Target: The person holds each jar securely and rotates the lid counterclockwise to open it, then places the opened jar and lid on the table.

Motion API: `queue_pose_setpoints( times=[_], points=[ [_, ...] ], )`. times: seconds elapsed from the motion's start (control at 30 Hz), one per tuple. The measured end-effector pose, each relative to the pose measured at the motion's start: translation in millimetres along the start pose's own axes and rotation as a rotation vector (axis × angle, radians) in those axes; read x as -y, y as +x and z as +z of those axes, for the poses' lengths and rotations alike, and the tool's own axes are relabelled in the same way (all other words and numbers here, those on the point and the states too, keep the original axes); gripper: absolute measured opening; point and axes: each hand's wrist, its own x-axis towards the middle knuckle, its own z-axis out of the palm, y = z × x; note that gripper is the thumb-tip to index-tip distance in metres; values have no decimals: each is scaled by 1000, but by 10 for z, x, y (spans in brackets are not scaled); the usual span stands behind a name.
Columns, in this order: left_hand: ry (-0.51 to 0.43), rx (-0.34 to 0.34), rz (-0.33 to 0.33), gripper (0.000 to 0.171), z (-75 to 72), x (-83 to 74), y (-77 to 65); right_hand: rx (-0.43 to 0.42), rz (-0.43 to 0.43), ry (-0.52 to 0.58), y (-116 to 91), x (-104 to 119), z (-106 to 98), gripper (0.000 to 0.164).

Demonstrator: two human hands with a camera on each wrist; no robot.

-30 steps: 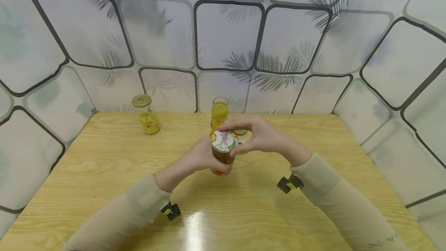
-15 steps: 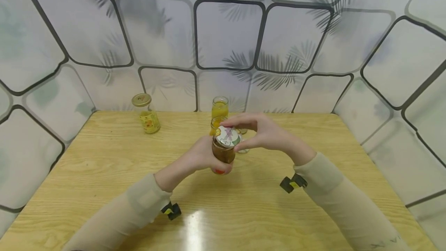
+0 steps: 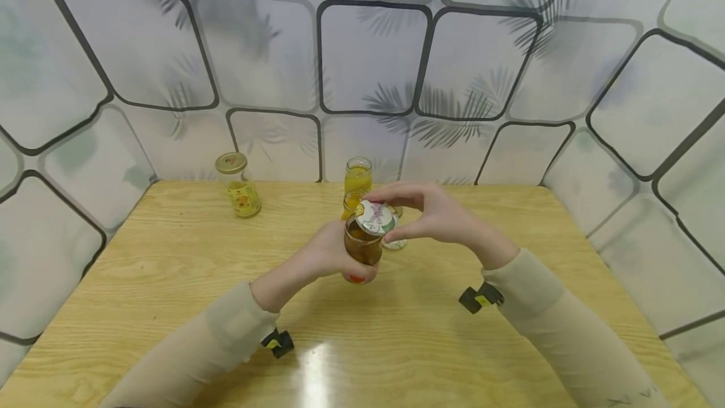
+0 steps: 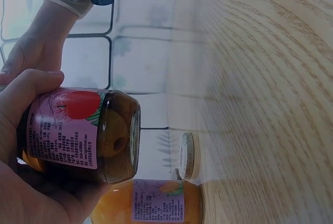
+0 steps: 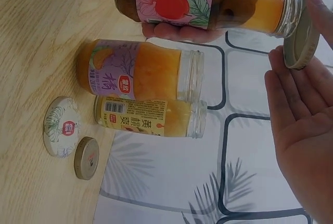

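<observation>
My left hand (image 3: 330, 249) grips a glass jar of fruit in brownish syrup (image 3: 362, 250), held above the table. Its pink label with a red fruit (image 4: 67, 125) shows in the left wrist view. The thumb and fingers of my right hand (image 3: 438, 222) pinch a white patterned lid (image 3: 376, 217) by its edge. That lid is tilted, with its hollow underside (image 5: 299, 44) facing the mouth of the jar in the right wrist view. The jar's mouth is partly uncovered; whether lid and rim still touch, I cannot tell.
Behind the hands stand two lidless jars, one with orange fruit (image 5: 161, 73) and one with a yellow label (image 5: 177, 117). A white patterned lid (image 5: 61, 127) and a gold lid (image 5: 87, 158) lie beside them. Farther left stands a lidded jar (image 3: 242, 197). A patterned wall (image 3: 374, 55) closes the back.
My right hand has moved up and to the right, lifting the lid from the jar's mouth and tilting it. The left hand and the jar have stayed in place.
</observation>
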Motion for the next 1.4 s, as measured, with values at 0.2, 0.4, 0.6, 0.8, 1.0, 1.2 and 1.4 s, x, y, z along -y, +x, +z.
queue_pose_setpoints(
  times=[0.2,0.4,0.6,0.8,1.0,1.2,1.4],
  points=[
    [-5,-7,-6,52,-6,-4,-19,-13,46,-16,-33,16,-32,64],
    [-7,-20,-11,50,-6,9,-15,-24,57,-24,-66,3,-69,66],
    [-16,-22,3,47,-11,30,-15,-38,52,-18,-111,-24,-104,65],
    [-38,-21,21,46,-7,55,-24,-39,65,-14,-181,-65,-134,63],
    [-58,-26,6,46,7,87,-36,-38,93,-16,-267,-140,-149,62],
    [-43,-35,20,41,15,107,-36,-49,130,-24,-357,-213,-141,62],
    [-32,-35,23,39,28,136,-27,-49,146,-22,-417,-277,-106,63]
  ],
)
